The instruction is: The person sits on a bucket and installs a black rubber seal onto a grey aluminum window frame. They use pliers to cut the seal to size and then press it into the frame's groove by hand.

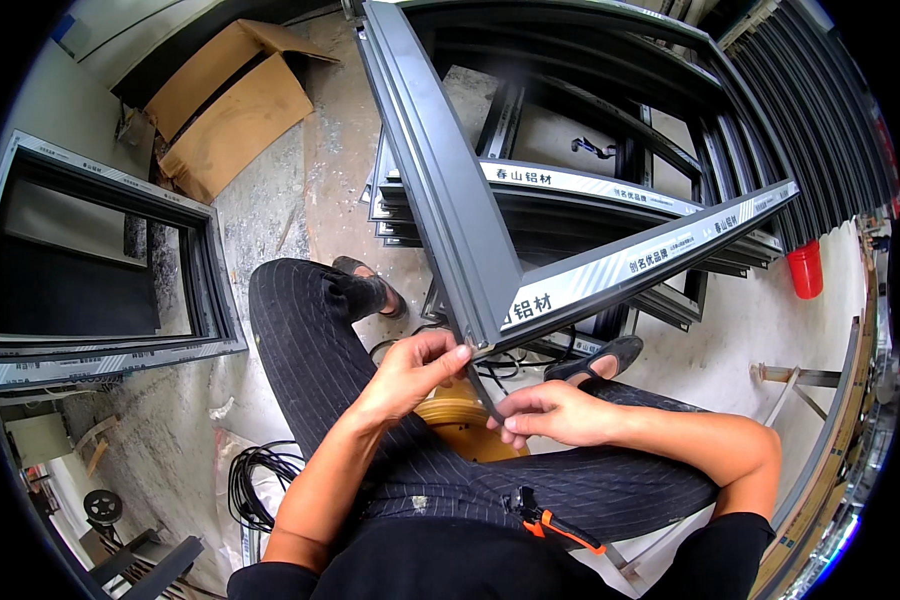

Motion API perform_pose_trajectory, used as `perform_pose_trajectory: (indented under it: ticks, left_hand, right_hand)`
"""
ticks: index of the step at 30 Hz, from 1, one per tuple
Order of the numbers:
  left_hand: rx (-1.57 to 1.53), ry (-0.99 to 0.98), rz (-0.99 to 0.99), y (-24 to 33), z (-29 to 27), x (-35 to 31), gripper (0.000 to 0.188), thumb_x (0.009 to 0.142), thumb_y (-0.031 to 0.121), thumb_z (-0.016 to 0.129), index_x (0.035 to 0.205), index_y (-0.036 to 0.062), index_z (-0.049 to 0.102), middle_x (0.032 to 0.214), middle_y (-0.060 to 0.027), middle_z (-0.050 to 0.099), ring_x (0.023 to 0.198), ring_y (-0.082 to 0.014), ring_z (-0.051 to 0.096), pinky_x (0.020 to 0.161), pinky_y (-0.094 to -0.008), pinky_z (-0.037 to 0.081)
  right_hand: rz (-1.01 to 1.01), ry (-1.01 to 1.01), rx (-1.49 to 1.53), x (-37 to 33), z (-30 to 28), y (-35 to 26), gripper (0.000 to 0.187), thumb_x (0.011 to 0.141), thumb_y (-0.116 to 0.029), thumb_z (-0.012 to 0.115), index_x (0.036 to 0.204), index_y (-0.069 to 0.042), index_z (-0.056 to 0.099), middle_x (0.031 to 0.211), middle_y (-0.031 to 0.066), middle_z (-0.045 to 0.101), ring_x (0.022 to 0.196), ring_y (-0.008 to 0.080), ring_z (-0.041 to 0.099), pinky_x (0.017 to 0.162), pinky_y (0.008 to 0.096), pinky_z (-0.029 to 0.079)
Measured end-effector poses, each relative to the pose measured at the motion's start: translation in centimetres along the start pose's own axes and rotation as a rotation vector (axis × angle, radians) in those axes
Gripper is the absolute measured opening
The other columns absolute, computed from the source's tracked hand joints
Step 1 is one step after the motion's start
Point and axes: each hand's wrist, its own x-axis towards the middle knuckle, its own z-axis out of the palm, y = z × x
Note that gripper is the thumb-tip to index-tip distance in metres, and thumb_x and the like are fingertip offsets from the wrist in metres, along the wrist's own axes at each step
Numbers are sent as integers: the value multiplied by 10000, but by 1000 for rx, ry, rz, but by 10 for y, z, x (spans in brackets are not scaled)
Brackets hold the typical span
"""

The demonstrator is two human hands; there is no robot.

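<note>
A dark grey window frame [450,170] leans over a stack of similar frames, its near corner pointing at me. My left hand [418,372] is closed at that corner, thumb and fingers pinching the upper end of a thin black strip [484,392], which looks like a rubber seal. The strip hangs down from the corner in a short curve. Lower and to the right, my right hand [548,412] pinches the strip's other visible part between thumb and fingers. Hand cutters with orange handles [560,528] lie on my lap.
Between my legs stands a yellow round spool-like thing [448,412]. More frames [100,350] stand at left, near a cardboard box [235,125]. A black cable coil [255,485] lies by my left thigh. At right are a red bucket [806,270] and dark profiles [810,130].
</note>
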Motion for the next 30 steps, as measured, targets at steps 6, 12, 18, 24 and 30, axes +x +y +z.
perform_pose_trajectory:
  ticks: [6, 12, 18, 24, 30]
  left_hand:
    - [-66, -34, -23, -7, 1, -5, 289, 974, 305, 578, 911, 26, 620, 809, -32, 654, 758, -85, 568, 720, -245, 447]
    - [-352, -113, -71, -16, 2, -11, 262, 986, 258, 560, 1031, 4, 608, 935, -52, 651, 872, -113, 591, 800, -269, 468]
    - [-301, 24, 8, -19, 18, -11, 158, 894, 136, 688, 985, 31, 613, 922, -18, 641, 882, -96, 590, 828, -245, 463]
    - [-242, 82, 74, -27, 24, -10, 152, 907, 139, 676, 986, 28, 608, 887, 8, 616, 821, -68, 557, 770, -227, 453]
    - [-289, 78, -54, -12, 26, -8, 249, 911, 253, 673, 1010, 30, 622, 863, -23, 630, 771, -86, 557, 719, -233, 437]
  right_hand:
    - [-581, 466, -1097, -20, 3, -41, 226, 860, -141, 630, 1047, -14, 639, 798, 70, 602, 769, 201, 613, 640, 318, 504]
    - [-954, 731, -1720, -14, -1, -56, 311, 663, -106, 666, 970, -57, 654, 817, 27, 604, 646, 163, 556, 517, 272, 459]
    - [-1002, 726, -1763, -10, -19, -46, 304, 639, -119, 666, 936, -66, 636, 828, 38, 601, 656, 155, 559, 514, 262, 461]
    - [-1012, 731, -1752, -6, -22, -45, 186, 681, -158, 631, 858, -103, 609, 712, -16, 503, 644, 134, 542, 485, 249, 451]
    - [-902, 744, -1740, -3, -27, -36, 163, 687, -151, 625, 847, -121, 623, 693, -17, 481, 644, 138, 539, 508, 256, 455]
